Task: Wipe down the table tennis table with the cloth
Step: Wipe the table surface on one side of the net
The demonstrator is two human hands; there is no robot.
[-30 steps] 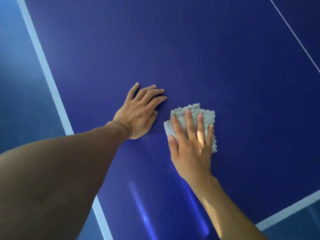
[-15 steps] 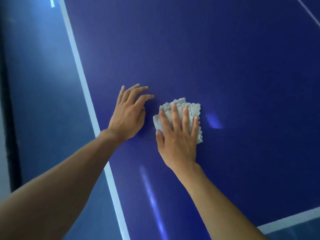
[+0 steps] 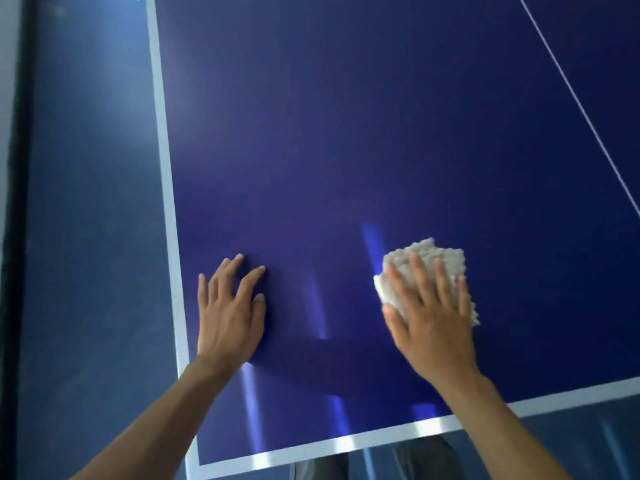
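The dark blue table tennis table (image 3: 346, 133) fills the view, with white lines along its left and near edges. A fluffy pale grey cloth (image 3: 433, 261) lies on the surface near the front corner. My right hand (image 3: 429, 317) presses flat on the cloth with straight, spread fingers, and covers its near half. My left hand (image 3: 228, 317) rests flat on the bare table close to the left white line, fingers spread, holding nothing.
The table's left edge line (image 3: 166, 202) and near edge line (image 3: 346, 441) meet at the corner at the bottom left. A thin white centre line (image 3: 571, 91) runs at the upper right. Blue floor (image 3: 86, 237) lies to the left.
The cloth and my right hand have slid to the right, away from my left hand. The view has shifted, so the near corner and end line show more.
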